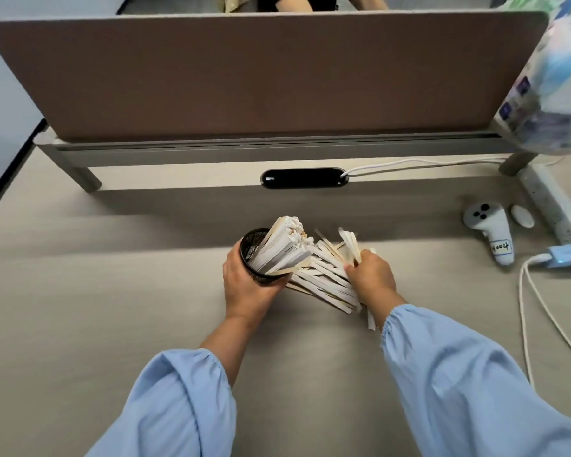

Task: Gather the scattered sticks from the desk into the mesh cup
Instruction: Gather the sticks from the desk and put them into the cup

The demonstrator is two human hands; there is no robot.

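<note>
Left hand [244, 285] wrapped around black wire-mesh cup [254, 255], cup tilted toward right hand, already packed with bundle of flat pale paper-wrapped wooden sticks [282, 247]. Right hand [371, 278] closed on small fan of same sticks, just above loose pile [323, 282] lying between both hands on beige desk [112, 275]. Step in hand: mid-gathering. Next likely: swing held sticks leftward, align ends, slide into cup's remaining gap.
</note>
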